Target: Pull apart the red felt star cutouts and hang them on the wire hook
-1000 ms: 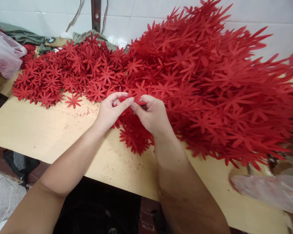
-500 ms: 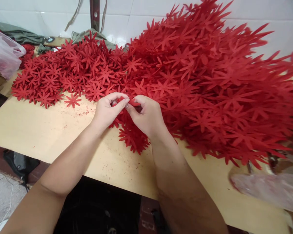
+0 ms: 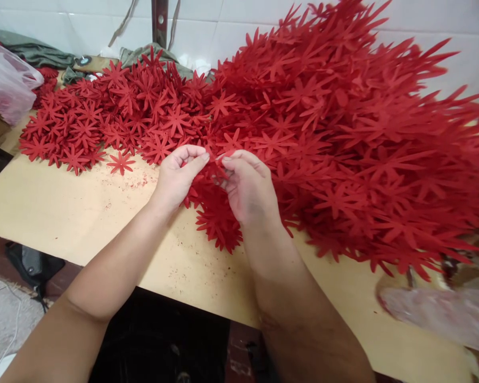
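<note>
My Two Hands Pinch a Bit of Red

My left hand (image 3: 179,171) and my right hand (image 3: 252,186) are close together, with only a small gap between the fingertips. Each thumb is pressed near a pointing finger, so both grips are narrow. I hold a red piece (image 3: 219,169) in the tips of both hands. It is blurry and has red behind it, so I can't tell its whole shape, or if it is one bit or two.

The red piece is up above the table (image 3: 80,218), in front of lots of red flowers. The left pile (image 3: 135,103) is low and wide. The right pile (image 3: 367,127) is much taller, and it leans by the white wall (image 3: 91,32). A small bunch (image 3: 219,226) lies just under my right hand. One flower (image 3: 121,163) lies flat by itself, near the left pile. Tiny red crumbs (image 3: 141,181) are on the table too. A thin plastic bag (image 3: 10,80) sits at the far left, and a see-through bag (image 3: 435,308) lies at the right.
</note>
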### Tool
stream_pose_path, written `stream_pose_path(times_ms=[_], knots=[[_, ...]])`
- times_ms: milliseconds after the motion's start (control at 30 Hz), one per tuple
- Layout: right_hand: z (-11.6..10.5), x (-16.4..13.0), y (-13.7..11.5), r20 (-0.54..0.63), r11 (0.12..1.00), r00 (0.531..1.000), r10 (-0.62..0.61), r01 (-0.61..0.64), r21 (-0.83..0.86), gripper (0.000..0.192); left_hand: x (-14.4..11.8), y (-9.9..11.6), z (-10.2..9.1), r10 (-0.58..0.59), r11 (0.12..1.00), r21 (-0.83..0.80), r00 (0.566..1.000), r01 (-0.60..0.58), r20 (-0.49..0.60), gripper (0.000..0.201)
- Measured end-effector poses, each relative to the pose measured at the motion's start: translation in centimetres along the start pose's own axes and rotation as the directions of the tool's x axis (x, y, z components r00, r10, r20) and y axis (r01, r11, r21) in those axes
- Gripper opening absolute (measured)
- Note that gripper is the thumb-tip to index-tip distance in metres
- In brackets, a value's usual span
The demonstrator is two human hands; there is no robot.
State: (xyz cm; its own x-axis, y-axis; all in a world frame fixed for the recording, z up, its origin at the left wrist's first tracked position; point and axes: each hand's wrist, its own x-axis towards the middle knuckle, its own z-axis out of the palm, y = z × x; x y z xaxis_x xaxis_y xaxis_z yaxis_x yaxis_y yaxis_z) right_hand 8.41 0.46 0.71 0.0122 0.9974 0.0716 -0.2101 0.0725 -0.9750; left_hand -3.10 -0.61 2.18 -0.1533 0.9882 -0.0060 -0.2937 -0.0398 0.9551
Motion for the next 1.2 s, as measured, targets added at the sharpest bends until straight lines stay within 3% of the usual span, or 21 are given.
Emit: stream_pose_path(times_ms=[100,267,333,400,433,500,567,633,700,767,867,1000,1200], knots=[[0.0,0.0,0.2,-0.026,0.996,0.997,0.070,-0.068,0.065,0.018,-0.3,0.1,0.2,0.019,1.000,0.013,0.999,-0.020,0.036,0.013],[-1.8,1.1,0.0,-0.030,0.990,0.998,0.062,-0.058,0.127,0.017,-0.6,0.5,0.0,0.062,0.998,0.003,0.991,-0.063,0.118,0.014],[-3.0,1.7,-0.7,-0.163,0.964,0.977,0.135,-0.091,0.251,0.016,-0.4,0.6,-0.3,0.093,0.996,-0.028,0.988,-0.090,0.125,0.016],[-3.9,2.1,-1.5,-0.339,0.925,0.919,0.201,-0.063,0.375,0.017,-0.1,0.6,-0.6,0.109,0.993,-0.063,0.988,-0.102,0.114,0.018],[-4.0,2.2,-1.9,-0.399,0.921,0.897,0.191,-0.023,0.390,0.017,0.1,0.5,-0.7,0.107,0.992,-0.075,0.989,-0.099,0.105,0.019],[-3.9,2.1,-2.1,-0.436,0.947,0.896,0.089,0.059,0.316,0.012,0.3,0.3,-0.8,0.081,0.994,-0.085,0.993,-0.074,0.083,0.021],[-3.4,1.8,-1.7,-0.402,0.981,0.913,-0.063,0.132,0.145,0.010,0.4,0.1,-0.7,0.020,0.997,-0.075,0.998,-0.015,0.061,0.022],[-2.9,1.6,-1.0,-0.360,0.972,0.903,-0.236,0.221,-0.083,0.016,0.3,0.0,-0.5,-0.051,0.996,-0.072,0.998,0.054,0.043,0.022],[-2.6,1.3,-0.4,-0.290,0.901,0.871,-0.396,0.309,-0.303,0.014,0.1,0.0,-0.2,-0.110,0.989,-0.090,0.993,0.113,0.039,0.021],[-2.4,1.0,-0.1,-0.192,0.825,0.856,-0.481,0.367,-0.431,0.014,0.0,0.0,-0.1,-0.157,0.980,-0.117,0.986,0.162,0.054,0.020],[-1.9,0.6,-0.1,-0.018,0.804,0.884,-0.467,0.417,-0.424,0.021,-0.1,-0.1,-0.1,-0.202,0.966,-0.143,0.975,0.213,0.091,0.021],[-1.1,0.4,0.3,0.161,0.870,0.935,-0.317,0.354,-0.343,0.025,-0.1,-0.3,-0.2,-0.206,0.966,-0.133,0.972,0.220,0.114,0.019],[-1.2,0.6,0.5,0.062,0.899,0.964,-0.259,0.264,-0.350,0.025,-0.2,-0.7,0.0,-0.026,1.000,0.016,0.996,0.025,0.091,0.014]])
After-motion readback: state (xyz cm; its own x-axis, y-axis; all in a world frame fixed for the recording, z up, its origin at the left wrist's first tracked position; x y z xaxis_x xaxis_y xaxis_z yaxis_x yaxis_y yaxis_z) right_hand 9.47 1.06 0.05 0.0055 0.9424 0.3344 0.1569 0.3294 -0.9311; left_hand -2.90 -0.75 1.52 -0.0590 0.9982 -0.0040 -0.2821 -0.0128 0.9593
